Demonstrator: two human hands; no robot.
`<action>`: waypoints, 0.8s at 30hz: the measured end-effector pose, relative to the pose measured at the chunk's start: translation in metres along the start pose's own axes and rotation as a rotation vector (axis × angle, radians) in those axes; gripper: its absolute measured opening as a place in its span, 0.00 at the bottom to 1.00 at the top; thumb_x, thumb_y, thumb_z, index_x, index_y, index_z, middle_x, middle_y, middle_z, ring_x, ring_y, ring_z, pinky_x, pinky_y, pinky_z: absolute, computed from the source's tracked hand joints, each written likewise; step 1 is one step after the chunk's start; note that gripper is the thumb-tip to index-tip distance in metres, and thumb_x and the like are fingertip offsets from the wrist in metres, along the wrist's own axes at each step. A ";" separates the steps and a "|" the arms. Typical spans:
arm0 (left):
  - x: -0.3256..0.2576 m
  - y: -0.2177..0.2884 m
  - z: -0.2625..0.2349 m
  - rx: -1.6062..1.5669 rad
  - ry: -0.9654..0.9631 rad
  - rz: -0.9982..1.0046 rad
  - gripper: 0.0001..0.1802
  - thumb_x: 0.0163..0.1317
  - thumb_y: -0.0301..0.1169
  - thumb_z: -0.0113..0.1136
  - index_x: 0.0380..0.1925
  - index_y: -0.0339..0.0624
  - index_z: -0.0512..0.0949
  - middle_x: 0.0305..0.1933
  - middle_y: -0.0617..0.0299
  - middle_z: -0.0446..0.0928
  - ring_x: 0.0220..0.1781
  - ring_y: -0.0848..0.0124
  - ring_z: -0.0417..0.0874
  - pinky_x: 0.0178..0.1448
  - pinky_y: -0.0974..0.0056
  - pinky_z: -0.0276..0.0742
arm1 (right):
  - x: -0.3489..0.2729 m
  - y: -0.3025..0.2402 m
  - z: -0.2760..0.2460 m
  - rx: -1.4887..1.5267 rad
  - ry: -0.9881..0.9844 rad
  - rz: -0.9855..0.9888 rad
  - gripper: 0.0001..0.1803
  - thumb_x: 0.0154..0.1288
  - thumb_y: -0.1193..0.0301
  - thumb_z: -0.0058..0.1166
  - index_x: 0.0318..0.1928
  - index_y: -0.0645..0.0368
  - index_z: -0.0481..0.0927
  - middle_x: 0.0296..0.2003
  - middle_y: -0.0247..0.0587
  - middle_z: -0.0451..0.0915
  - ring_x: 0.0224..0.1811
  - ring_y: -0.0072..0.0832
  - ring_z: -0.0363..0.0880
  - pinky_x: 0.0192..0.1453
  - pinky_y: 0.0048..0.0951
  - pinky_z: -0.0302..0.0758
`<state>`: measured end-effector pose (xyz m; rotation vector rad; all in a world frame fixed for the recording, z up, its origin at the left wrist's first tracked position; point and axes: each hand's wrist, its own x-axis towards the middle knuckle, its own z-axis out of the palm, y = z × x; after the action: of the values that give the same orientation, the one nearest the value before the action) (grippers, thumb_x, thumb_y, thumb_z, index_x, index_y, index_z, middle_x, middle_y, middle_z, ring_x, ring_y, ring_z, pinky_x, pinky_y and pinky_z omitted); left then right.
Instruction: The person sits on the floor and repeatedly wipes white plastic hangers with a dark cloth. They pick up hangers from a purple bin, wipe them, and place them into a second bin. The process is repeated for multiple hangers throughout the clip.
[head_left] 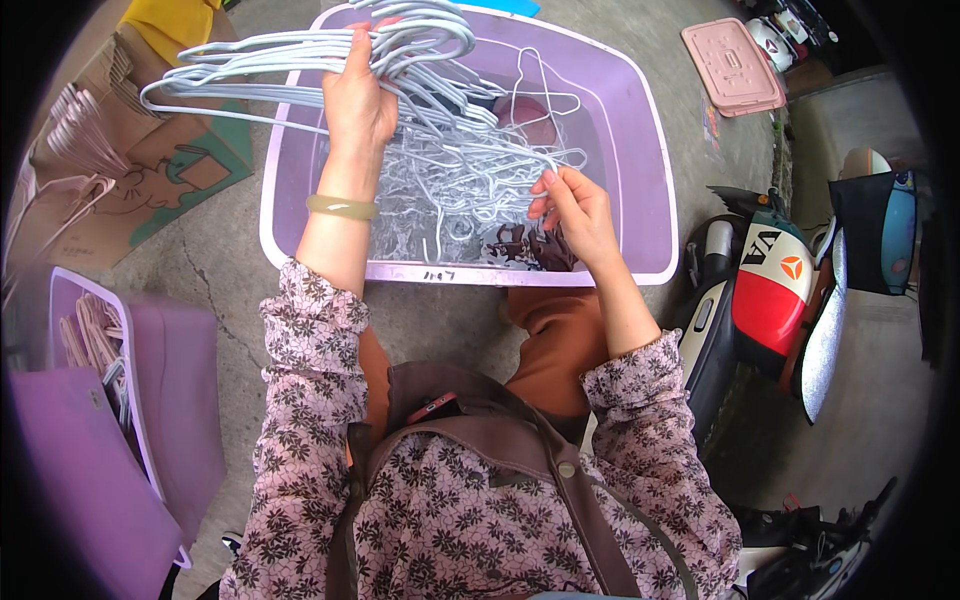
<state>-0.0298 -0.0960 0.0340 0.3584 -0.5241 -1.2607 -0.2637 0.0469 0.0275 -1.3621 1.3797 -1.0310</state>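
- One bunch point(418, 48) of pale hangers is gripped in the left hand point(362, 95), fingers wrapped round it, over the tub's point(470, 275) 11 o'clock side; 12 o'clock points straight away from the wearer.
- The bunch's long axis runs from about 9 o'clock to between 2 and 3, its hooks point(440, 18) gathered on the 2 o'clock side of that hand.
- A tangled pile point(465, 185) of similar hangers lies in the tub's water point(385, 235), at 4 o'clock from the left hand and near 10 o'clock from the right hand point(583, 212).
- The right hand is nearer the pile, closed in a pinch on a hanger point(530, 153) at its 3 o'clock edge; whether it has more than one, I cannot tell.
- Key relation: from that pinch, the bunch sits between 10 and 11 o'clock, well apart.
- Pose: the left forearm point(335, 250) reaches toward 12 o'clock; the right forearm point(628, 305) slants toward 11, its fingers aimed near 10.
- Around: a box point(190, 190) at 10 o'clock, a bin point(175, 380) between 8 and 9.
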 end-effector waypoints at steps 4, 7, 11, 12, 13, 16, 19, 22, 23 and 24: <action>-0.002 -0.014 -0.009 -0.088 0.052 -0.014 0.12 0.69 0.31 0.45 0.47 0.34 0.67 0.47 0.47 0.75 0.47 0.57 0.79 0.51 0.53 0.77 | -0.004 -0.002 0.000 -0.002 -0.003 0.020 0.16 0.71 0.63 0.43 0.32 0.63 0.75 0.23 0.37 0.78 0.21 0.18 0.77 0.23 0.17 0.69; -0.001 -0.015 -0.013 -0.201 0.039 -0.067 0.11 0.70 0.31 0.44 0.47 0.36 0.67 0.48 0.49 0.75 0.48 0.56 0.78 0.51 0.50 0.77 | -0.005 0.015 -0.004 0.103 0.048 0.039 0.16 0.72 0.63 0.41 0.33 0.63 0.73 0.24 0.41 0.79 0.22 0.23 0.80 0.22 0.18 0.72; 0.002 -0.008 -0.021 -0.295 0.056 -0.128 0.13 0.70 0.33 0.43 0.49 0.38 0.66 0.51 0.48 0.74 0.54 0.52 0.76 0.56 0.41 0.71 | -0.007 0.019 -0.020 0.197 0.102 0.060 0.18 0.73 0.60 0.39 0.35 0.63 0.71 0.26 0.47 0.80 0.25 0.29 0.82 0.26 0.23 0.77; 0.002 -0.005 -0.021 -0.296 0.062 -0.136 0.14 0.70 0.33 0.42 0.51 0.38 0.65 0.53 0.48 0.73 0.55 0.51 0.75 0.59 0.37 0.67 | -0.007 0.023 -0.027 0.210 0.116 0.069 0.18 0.73 0.60 0.39 0.35 0.63 0.71 0.26 0.47 0.80 0.25 0.29 0.82 0.26 0.24 0.77; 0.003 -0.003 -0.020 -0.296 0.067 -0.143 0.16 0.70 0.33 0.41 0.53 0.38 0.64 0.56 0.48 0.72 0.57 0.50 0.73 0.62 0.32 0.63 | -0.006 0.027 -0.034 0.222 0.129 0.078 0.18 0.73 0.60 0.38 0.35 0.63 0.70 0.26 0.48 0.80 0.25 0.30 0.82 0.27 0.24 0.78; 0.006 0.002 -0.016 -0.347 0.119 -0.129 0.18 0.72 0.35 0.36 0.55 0.36 0.65 0.57 0.46 0.70 0.63 0.50 0.68 0.66 0.32 0.57 | -0.003 0.048 -0.055 0.213 0.148 0.109 0.18 0.73 0.59 0.38 0.35 0.62 0.70 0.26 0.49 0.80 0.25 0.31 0.82 0.27 0.25 0.79; 0.010 0.005 -0.017 -0.406 0.109 -0.128 0.20 0.73 0.34 0.31 0.55 0.33 0.66 0.59 0.45 0.69 0.66 0.50 0.63 0.68 0.32 0.54 | 0.013 0.078 -0.079 0.294 0.135 0.213 0.17 0.73 0.60 0.38 0.37 0.62 0.69 0.30 0.53 0.79 0.30 0.35 0.83 0.33 0.28 0.80; -0.004 0.009 0.009 -0.330 0.097 -0.171 0.21 0.72 0.32 0.30 0.57 0.31 0.64 0.61 0.46 0.67 0.68 0.51 0.62 0.69 0.34 0.52 | 0.044 0.127 -0.109 0.474 0.133 0.272 0.19 0.72 0.62 0.40 0.52 0.66 0.68 0.43 0.58 0.76 0.45 0.38 0.80 0.48 0.33 0.79; -0.009 0.012 0.013 -0.296 0.050 -0.200 0.21 0.72 0.32 0.29 0.58 0.31 0.63 0.62 0.46 0.66 0.68 0.51 0.61 0.69 0.35 0.52 | 0.057 0.136 -0.107 0.462 0.193 0.261 0.21 0.71 0.62 0.42 0.56 0.66 0.64 0.46 0.58 0.74 0.49 0.38 0.77 0.51 0.33 0.77; -0.013 0.015 0.015 -0.260 0.003 -0.229 0.21 0.72 0.32 0.29 0.58 0.31 0.63 0.62 0.47 0.65 0.68 0.52 0.61 0.70 0.36 0.52 | 0.068 0.141 -0.102 0.450 0.251 0.251 0.25 0.70 0.62 0.45 0.60 0.67 0.61 0.50 0.57 0.73 0.52 0.38 0.75 0.53 0.34 0.75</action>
<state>-0.0290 -0.0794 0.0523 0.2046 -0.3164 -1.5303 -0.3948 -0.0185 -0.0887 -0.7307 1.3499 -1.2757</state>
